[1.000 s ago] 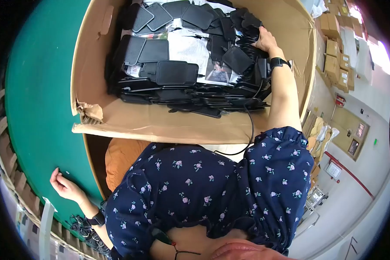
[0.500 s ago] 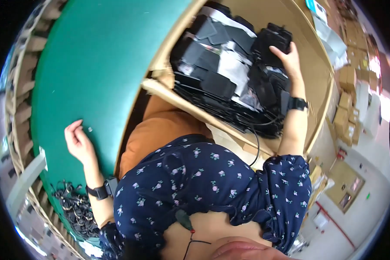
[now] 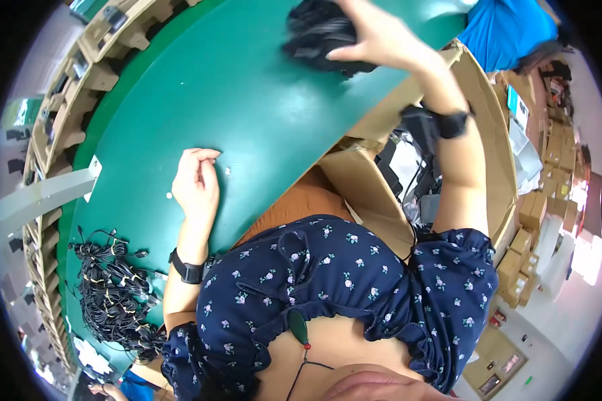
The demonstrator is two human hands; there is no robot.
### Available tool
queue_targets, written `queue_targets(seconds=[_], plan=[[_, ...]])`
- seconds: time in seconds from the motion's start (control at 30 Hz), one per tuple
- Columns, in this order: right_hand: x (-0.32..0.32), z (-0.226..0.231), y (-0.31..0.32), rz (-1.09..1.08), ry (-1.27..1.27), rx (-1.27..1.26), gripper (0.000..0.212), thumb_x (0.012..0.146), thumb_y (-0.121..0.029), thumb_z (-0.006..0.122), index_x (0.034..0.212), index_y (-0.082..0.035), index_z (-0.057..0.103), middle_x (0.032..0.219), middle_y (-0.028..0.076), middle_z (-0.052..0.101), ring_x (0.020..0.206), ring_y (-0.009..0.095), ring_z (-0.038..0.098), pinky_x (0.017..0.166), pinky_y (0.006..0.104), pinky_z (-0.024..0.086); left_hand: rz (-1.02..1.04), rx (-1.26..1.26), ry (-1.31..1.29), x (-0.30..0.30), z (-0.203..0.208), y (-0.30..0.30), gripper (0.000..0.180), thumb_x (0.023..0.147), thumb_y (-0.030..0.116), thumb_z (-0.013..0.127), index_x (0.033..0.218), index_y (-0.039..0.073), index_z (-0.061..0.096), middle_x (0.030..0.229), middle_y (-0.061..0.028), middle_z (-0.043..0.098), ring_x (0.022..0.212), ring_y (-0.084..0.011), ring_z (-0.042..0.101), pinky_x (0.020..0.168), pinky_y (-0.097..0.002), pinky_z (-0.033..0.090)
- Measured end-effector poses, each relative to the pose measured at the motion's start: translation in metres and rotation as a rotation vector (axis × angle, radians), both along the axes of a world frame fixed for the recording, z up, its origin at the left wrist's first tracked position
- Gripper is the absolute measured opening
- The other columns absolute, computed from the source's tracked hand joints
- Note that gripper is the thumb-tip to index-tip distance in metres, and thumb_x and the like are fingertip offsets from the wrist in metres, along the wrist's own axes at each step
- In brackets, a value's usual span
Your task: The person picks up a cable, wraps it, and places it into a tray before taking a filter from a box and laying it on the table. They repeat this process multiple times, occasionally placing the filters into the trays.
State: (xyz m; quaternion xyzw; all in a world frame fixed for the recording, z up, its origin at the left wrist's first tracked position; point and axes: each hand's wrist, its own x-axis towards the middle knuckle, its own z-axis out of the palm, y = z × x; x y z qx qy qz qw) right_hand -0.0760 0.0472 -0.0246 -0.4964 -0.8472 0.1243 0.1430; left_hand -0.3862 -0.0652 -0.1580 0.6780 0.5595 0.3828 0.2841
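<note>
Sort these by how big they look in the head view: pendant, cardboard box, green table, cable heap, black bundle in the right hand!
1. Green table
2. Cardboard box
3. Cable heap and black bundle: unsure which, because the bundle reaches the picture's top edge
4. Pendant

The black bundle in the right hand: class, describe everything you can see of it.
The black bundle has an uneven outline and shiny highlights that look like plastic, but blur hides its separate pieces. The right hand grips it from the picture's right side, thumb against its lower part. It appears over the green table, at the picture's upper edge; whether it touches the tabletop cannot be told.
</note>
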Motion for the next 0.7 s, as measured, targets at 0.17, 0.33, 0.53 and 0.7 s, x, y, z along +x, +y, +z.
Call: queue_targets(seconds=[0.17, 0.33, 0.53, 0.7], plan=[[-0.049, -0.043, 0.033, -0.057, -0.214, 0.061, 0.094, 0.06, -0.037, 0.075, 0.132, -0.003, 0.026, 0.104, 0.023, 0.046, 0.094, 0.039, 0.048, 0.081, 0.0427, 0.042, 0.023, 0.044, -0.061, -0.003, 0.0, 0.003, 0.017, 0.077, -0.003, 0.048, 0.077, 0.007, 0.06, 0.075, -0.0033, 0.058, 0.054, -0.0123, 0.053, 0.048, -0.0236, 0.04], [-0.054, -0.045, 0.043, -0.052, -0.308, 0.075, 0.083, 0.067, -0.035, 0.073, 0.131, -0.004, 0.029, 0.108, 0.017, 0.05, 0.096, 0.029, 0.052, 0.083, 0.0365, 0.043, 0.018, 0.019, -0.083, -0.006, 0.003, 0.004, 0.015, 0.077, -0.001, 0.05, 0.076, 0.009, 0.061, 0.073, -0.0013, 0.058, 0.051, -0.0126, 0.052, 0.046, -0.0248, 0.039], [-0.037, -0.042, 0.051, -0.16, -0.179, -0.091, 0.102, 0.059, -0.048, 0.074, 0.135, -0.002, 0.023, 0.128, 0.027, 0.034, 0.119, 0.04, 0.034, 0.1, 0.0411, 0.03, 0.01, -0.009, -0.132, -0.009, -0.001, 0.004, 0.016, 0.078, -0.002, 0.048, 0.077, 0.009, 0.06, 0.073, -0.002, 0.058, 0.054, -0.0128, 0.054, 0.048, -0.025, 0.041], [-0.003, -0.024, 0.018, -0.058, -0.016, 0.146, 0.086, 0.067, -0.04, 0.072, 0.132, -0.001, 0.03, 0.132, 0.023, 0.033, 0.123, 0.036, 0.032, 0.102, 0.0387, 0.027, -0.033, 0.004, -0.122, -0.005, 0.0, 0.004, 0.016, 0.08, -0.004, 0.046, 0.079, 0.005, 0.059, 0.075, -0.0052, 0.058, 0.064, -0.0136, 0.057, 0.055, -0.0238, 0.044]])
